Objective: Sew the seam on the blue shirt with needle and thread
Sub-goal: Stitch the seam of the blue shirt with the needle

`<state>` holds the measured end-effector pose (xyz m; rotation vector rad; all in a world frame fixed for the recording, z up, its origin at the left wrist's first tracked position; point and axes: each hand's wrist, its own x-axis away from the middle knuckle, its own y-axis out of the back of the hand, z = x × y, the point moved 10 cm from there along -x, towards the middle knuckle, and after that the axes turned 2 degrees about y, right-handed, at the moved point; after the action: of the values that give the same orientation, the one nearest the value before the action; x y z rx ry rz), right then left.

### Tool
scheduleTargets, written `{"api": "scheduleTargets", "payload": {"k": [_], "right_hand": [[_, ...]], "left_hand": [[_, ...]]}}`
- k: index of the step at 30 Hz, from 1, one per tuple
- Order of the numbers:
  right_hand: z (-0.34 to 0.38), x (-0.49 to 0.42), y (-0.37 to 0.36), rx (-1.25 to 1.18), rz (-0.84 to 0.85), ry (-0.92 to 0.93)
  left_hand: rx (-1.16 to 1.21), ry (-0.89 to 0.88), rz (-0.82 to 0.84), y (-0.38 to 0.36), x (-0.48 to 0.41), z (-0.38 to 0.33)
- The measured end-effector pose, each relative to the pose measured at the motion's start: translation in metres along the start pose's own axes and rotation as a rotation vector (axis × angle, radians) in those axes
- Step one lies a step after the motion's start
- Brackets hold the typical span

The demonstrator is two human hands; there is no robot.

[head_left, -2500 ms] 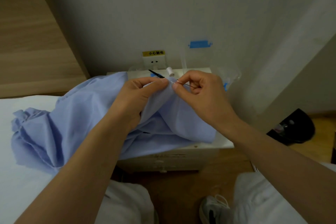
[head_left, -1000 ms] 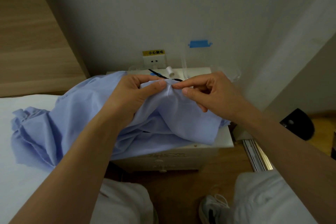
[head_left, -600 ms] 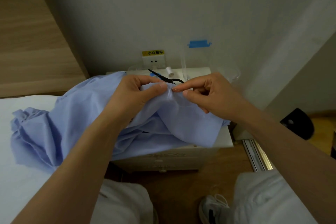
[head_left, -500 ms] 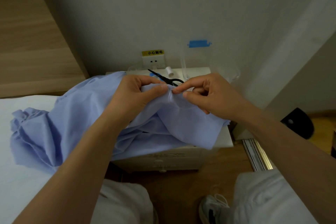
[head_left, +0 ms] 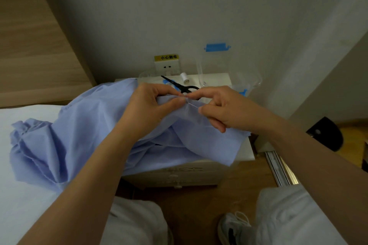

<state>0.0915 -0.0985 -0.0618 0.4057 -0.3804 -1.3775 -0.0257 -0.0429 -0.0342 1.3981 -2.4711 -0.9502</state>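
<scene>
The blue shirt lies bunched across the white bed and over the small cabinet. My left hand pinches a raised fold of the shirt between thumb and fingers. My right hand faces it, fingertips almost touching the left ones. A thin needle shows between the right thumb and forefinger, slanting from the fold toward the thumb, and the right hand pinches it. The thread itself is too fine to make out.
Black scissors and a white thread spool lie on the white cabinet behind my hands. A wall socket sits just above. A clear plastic container stands at the right rear. My knees and a shoe are below.
My right thumb has dropped away from the forefinger and the needle now shows between them. The left hand keeps its pinch on the fold.
</scene>
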Motion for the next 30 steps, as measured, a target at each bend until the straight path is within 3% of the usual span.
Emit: {"api": "scheduleTargets", "payload": {"k": [5,17,30], "right_hand": [[0.000,0.000,0.003,-0.043,-0.022,0.008],[0.002,0.001,0.005,-0.193,0.065,0.072],[0.004,0.000,-0.001,-0.340,0.101,0.135]], "left_hand": [[0.038,0.044,-0.020,0.004,-0.001,0.005],[0.369,0.274,0.255,-0.014,0.007,0.020],[0.660,0.362,0.356,-0.027,0.012,0.013]]}}
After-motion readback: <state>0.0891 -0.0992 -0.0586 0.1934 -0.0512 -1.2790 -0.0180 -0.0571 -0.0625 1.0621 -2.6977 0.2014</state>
